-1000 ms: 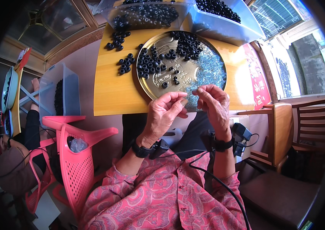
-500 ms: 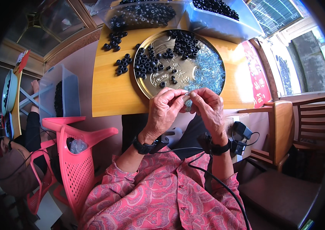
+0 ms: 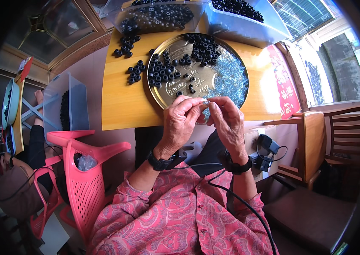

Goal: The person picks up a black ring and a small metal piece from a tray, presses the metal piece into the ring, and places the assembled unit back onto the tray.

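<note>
— What do we hold at the frame's centre?
— A tiny silvery metal piece, pinched between left hand and right hand fingers, closed tight over the round brass-coloured metal tray to catch drops.

Single fisheye view from the head, looking steeply down, close over both hands and the wooden table; edges bent at rim.

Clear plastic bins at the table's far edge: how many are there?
2: one bin of black rings at far left, one bin at far right, beyond the round tray. More may lie outside the frame.
</note>
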`<move>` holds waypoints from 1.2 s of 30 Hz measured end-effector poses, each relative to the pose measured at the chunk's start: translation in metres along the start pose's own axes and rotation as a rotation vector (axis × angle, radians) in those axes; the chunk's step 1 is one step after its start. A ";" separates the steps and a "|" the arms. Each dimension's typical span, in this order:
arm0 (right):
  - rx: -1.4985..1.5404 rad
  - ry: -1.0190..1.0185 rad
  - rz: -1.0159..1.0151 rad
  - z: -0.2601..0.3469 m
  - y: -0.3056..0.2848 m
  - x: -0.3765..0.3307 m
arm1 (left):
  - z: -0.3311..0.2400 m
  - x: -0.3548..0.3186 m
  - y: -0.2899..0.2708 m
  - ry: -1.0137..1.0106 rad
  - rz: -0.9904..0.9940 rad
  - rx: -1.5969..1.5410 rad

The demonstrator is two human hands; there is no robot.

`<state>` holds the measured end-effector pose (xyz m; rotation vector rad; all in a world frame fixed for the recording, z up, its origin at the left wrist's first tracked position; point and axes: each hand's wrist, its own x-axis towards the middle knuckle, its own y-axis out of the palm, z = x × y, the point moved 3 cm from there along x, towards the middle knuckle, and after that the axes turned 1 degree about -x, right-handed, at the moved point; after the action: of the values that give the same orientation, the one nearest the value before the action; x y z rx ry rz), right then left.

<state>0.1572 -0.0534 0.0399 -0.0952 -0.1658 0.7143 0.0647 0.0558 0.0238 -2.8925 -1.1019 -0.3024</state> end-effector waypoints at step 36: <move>0.280 0.129 -0.106 -0.013 -0.011 -0.007 | -0.007 0.002 0.007 -0.113 0.109 -0.019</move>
<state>0.1614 -0.0668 0.0276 0.1338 0.0535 0.6177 0.0698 0.0507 0.0314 -3.0055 -0.9550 -0.1479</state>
